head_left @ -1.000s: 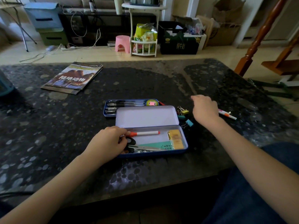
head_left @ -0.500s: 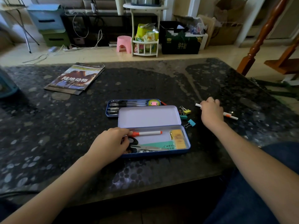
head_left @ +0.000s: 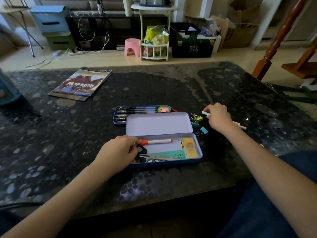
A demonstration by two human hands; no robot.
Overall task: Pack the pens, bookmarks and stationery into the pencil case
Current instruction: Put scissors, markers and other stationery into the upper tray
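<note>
An open blue pencil case (head_left: pixel 164 163) lies in front of me, its pale lid (head_left: pixel 157 123) tipped back. Inside are an orange-capped white pen (head_left: pixel 157 141), black scissors (head_left: pixel 142 150), a teal bookmark (head_left: pixel 169 154) and yellow sticky notes (head_left: pixel 189 146). My left hand (head_left: pixel 118 152) rests on the case's left end, over the scissor handles, with its fingers beside the pen's orange cap. To the right of the lid, my right hand (head_left: pixel 218 117) grips a second white pen (head_left: pixel 205 113). Yellow (head_left: pixel 198 119), teal (head_left: pixel 195 124) and blue (head_left: pixel 203 130) binder clips lie beside it.
Behind the lid sits a blue tray (head_left: pixel 120 122) with several black pens (head_left: pixel 135 111) and a tape roll (head_left: pixel 163 109). A magazine (head_left: pixel 80 84) lies at the far left of the dark stone table (head_left: pixel 51 134). A teal object (head_left: pixel 6 93) stands at the left edge.
My right hand reached the white pen on the table, closed on it and shifted it left toward the binder clips. My left hand stayed on the case.
</note>
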